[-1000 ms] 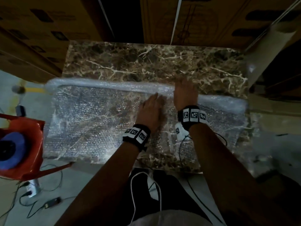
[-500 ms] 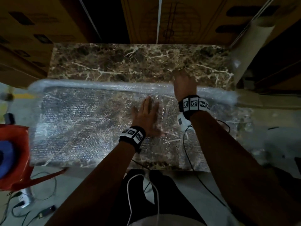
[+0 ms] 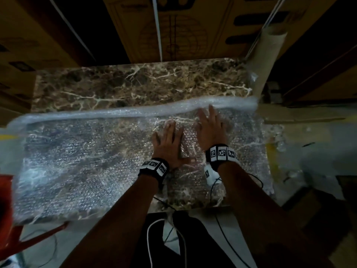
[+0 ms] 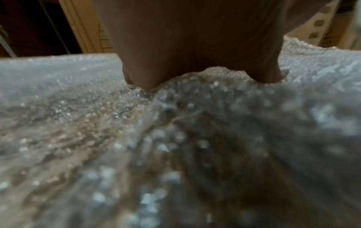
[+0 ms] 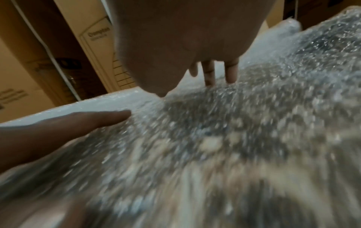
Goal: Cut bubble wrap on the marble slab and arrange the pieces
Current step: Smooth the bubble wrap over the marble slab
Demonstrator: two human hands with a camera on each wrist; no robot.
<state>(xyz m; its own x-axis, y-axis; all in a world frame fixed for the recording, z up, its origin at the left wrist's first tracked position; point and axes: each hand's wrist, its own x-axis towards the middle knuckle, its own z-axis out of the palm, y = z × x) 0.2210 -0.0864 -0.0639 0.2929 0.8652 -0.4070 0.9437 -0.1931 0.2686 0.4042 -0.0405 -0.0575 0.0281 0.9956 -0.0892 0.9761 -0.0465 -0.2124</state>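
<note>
A clear bubble wrap sheet (image 3: 81, 163) lies spread over the near half of the brown marble slab (image 3: 119, 86). Its far edge is a rolled ridge (image 3: 123, 114) running left to right. My left hand (image 3: 169, 141) lies flat on the sheet right of centre, fingers straight. My right hand (image 3: 210, 125) rests flat beside it, its fingertips close to the ridge. In the left wrist view the palm (image 4: 195, 46) presses on the wrap (image 4: 97, 123). In the right wrist view straight fingers (image 5: 210, 74) touch the wrap (image 5: 215, 123). Neither hand holds anything.
A cardboard tube (image 3: 266, 60) leans at the slab's far right corner. Cardboard boxes (image 3: 183, 26) stand behind the slab. A red chair (image 3: 7, 225) is at the near left. Cables (image 3: 166, 238) hang by my legs.
My right hand came back from the rolled ridge and now lies flat on the sheet. My left hand stays flat on the wrap beside it. The view shifted sideways.
</note>
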